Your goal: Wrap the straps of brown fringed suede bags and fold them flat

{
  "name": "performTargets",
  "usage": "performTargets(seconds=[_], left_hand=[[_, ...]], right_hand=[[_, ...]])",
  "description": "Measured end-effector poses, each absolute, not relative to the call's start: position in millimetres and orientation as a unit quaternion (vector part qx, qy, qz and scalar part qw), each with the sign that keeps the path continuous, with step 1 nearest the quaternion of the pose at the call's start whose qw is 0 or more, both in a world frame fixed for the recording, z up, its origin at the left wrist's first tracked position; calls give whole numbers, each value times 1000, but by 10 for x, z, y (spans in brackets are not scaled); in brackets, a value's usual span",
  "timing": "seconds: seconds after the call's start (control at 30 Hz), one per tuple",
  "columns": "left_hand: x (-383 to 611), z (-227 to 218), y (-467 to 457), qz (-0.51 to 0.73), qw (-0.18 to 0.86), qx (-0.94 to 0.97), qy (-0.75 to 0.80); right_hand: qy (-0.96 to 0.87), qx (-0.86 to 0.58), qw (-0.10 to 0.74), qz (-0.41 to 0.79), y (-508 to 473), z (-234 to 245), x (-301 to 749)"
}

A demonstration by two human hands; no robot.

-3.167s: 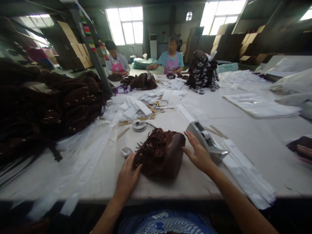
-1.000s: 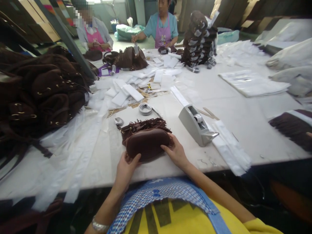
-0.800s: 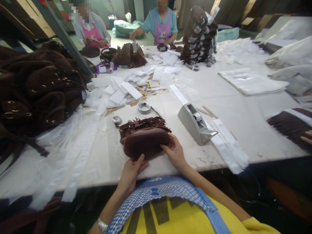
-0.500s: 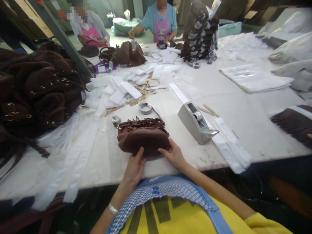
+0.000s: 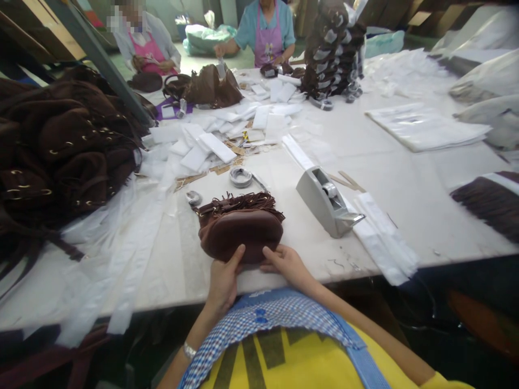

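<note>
Now gripping brown fringed bag (image 5: pixel 240 232) at near table (image 5: pixel 405 183) edge, left hand (image 5: pixel 222 281) at 7 o'clock, right hand (image 5: pixel 286 265) at 5. Tape dispenser (image 5: pixel 324 201) at 2 o'clock untouched; no wrapping on bag yet.

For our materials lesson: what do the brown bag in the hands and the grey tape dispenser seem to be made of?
Brown bag: probably suede or faux suede, matte and soft, with cut fringe along its top. Tape dispenser: likely moulded plastic, smooth matte grey, with a shiny, probably metal cutter.
</note>
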State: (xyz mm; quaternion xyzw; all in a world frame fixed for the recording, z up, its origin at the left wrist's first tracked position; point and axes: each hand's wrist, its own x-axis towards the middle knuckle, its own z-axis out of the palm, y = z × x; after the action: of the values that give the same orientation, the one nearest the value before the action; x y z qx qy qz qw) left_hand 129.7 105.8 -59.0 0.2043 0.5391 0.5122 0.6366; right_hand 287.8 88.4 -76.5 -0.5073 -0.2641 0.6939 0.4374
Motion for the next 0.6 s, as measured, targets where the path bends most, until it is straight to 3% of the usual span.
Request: performTargets(seconds=[0.17, 0.33, 0.4, 0.47, 0.53, 0.6], left_hand=[[1296, -651, 955, 496, 644, 181, 554], [947, -687, 887, 399, 678, 253, 563], [736, -639, 883, 374, 604, 338, 617], [565, -505, 914, 393, 448, 450, 665], [492, -281, 996, 405, 292, 566, 657], [529, -14, 1139, 370, 213, 675, 602]], right_hand=[[-233, -485, 532, 654, 977, -767, 2731], [-308, -529, 523, 593, 950, -798, 2867], [-329, -547, 509, 577, 941, -797, 2936], [-342, -554, 499, 572, 937, -787, 2975], [-362, -558, 491, 562, 934, -769, 2984], [-384, -563, 485, 548, 929, -747, 2977]])
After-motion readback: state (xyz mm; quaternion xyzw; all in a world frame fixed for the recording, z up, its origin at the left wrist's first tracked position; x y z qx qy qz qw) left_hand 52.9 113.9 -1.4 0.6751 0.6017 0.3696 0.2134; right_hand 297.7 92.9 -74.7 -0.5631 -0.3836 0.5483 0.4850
